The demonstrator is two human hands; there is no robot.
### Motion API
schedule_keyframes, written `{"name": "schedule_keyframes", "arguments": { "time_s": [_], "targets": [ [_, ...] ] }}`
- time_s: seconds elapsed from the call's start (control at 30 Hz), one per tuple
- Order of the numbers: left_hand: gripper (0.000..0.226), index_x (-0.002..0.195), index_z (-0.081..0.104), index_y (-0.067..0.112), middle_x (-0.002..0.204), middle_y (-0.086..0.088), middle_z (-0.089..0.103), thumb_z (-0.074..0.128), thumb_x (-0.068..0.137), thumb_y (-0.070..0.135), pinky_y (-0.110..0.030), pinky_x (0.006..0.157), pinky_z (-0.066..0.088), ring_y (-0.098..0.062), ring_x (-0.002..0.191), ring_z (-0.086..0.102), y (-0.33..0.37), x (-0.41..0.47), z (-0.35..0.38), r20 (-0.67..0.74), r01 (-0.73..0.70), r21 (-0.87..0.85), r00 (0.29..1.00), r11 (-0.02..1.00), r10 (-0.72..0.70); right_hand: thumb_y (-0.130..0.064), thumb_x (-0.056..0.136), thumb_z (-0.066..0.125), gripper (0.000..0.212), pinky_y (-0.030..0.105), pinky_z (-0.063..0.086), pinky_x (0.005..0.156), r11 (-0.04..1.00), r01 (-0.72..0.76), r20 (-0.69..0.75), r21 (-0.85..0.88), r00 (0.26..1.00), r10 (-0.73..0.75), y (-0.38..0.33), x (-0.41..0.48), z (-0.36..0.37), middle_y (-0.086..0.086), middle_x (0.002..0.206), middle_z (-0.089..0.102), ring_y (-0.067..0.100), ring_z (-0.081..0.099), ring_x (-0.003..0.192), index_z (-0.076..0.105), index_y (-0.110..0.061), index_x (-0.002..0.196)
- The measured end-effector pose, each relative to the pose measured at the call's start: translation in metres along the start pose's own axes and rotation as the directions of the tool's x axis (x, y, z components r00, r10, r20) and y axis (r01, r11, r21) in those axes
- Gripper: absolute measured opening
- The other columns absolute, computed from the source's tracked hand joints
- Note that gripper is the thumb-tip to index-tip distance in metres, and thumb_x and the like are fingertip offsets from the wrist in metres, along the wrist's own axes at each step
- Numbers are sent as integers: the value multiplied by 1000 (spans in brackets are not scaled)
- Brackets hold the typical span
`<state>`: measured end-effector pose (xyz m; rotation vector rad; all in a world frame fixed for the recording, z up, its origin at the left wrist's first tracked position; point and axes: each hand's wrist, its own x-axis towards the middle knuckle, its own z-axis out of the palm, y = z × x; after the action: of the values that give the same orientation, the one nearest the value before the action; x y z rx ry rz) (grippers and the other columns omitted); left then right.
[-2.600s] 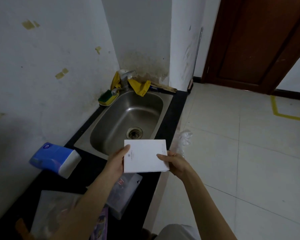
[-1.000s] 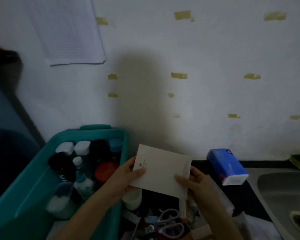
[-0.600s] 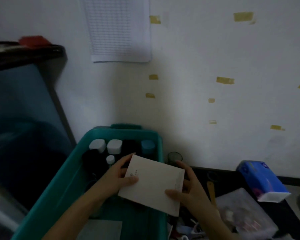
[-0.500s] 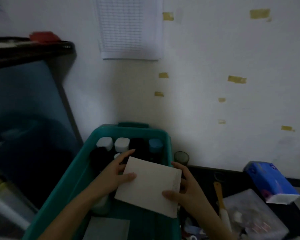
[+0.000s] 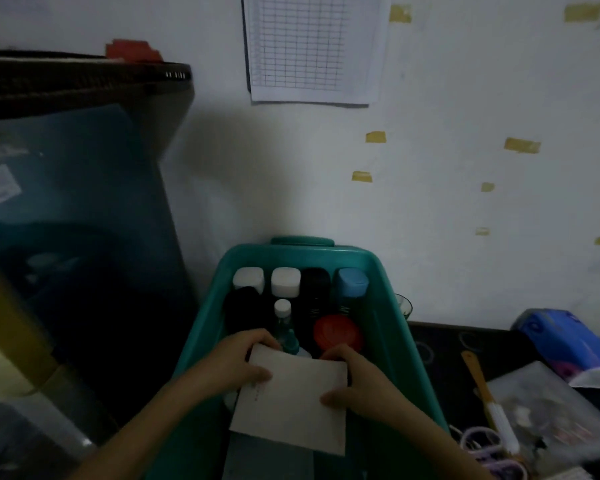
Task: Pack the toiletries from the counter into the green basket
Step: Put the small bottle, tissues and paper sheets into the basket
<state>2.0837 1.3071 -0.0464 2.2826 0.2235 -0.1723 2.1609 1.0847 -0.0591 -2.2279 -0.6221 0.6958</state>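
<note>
White flat box: inside green basket, tilted, near bottles. Left hand and right hand each grip 1 side, thumbs on top.

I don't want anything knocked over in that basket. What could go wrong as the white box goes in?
The white box, gripped by the left hand and right hand, is just in front of the upright clear bottle; its far edge might tip it.
Bottles and the red lid crowd the green basket, so the box may wedge tilted.
</note>
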Motion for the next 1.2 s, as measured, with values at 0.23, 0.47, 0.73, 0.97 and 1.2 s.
{"name": "schedule_keyframes", "arguments": {
  "time_s": [0.23,0.47,0.73,0.97,1.2],
  "targets": [
    [28,101,59,24,102,9,59,73,79,16,-19,72,51,-4,91,58,-20,14,7,103,67,89,992,994,-76,-21,87,64,45,25,45,93,988,-155,102,-18,983,156,3,26,14,-1,130,50,11,51,110,50,-20,130],
    [29,89,54,35,107,8,56,74,76,19,-29,80,54,-12,98,59,-34,26,13,260,109,240,950,965,-172,-19,87,65,49,22,39,92,976,-188,228,-108,951,208,22,44,32,2,137,47,14,47,121,50,-19,134],
    [42,119,56,29,116,7,48,70,81,16,-18,76,41,-9,103,48,-30,33,21,372,8,448,908,894,-194,-16,85,68,48,27,44,92,973,-176,284,-152,935,214,33,61,48,6,137,50,21,50,122,52,-15,131],
    [42,118,56,25,113,7,48,71,81,14,-21,76,43,-10,101,49,-35,34,25,356,6,464,914,886,-192,-14,84,69,50,27,44,88,972,-151,281,-179,939,197,38,64,56,8,136,51,23,51,121,52,-12,131],
    [43,117,56,27,113,6,47,73,80,15,-22,76,44,-11,98,49,-39,35,30,347,50,478,906,877,-241,-13,84,68,50,34,46,98,970,-110,294,-216,940,172,38,64,56,10,138,49,26,50,123,51,-9,131]
  ]
}}
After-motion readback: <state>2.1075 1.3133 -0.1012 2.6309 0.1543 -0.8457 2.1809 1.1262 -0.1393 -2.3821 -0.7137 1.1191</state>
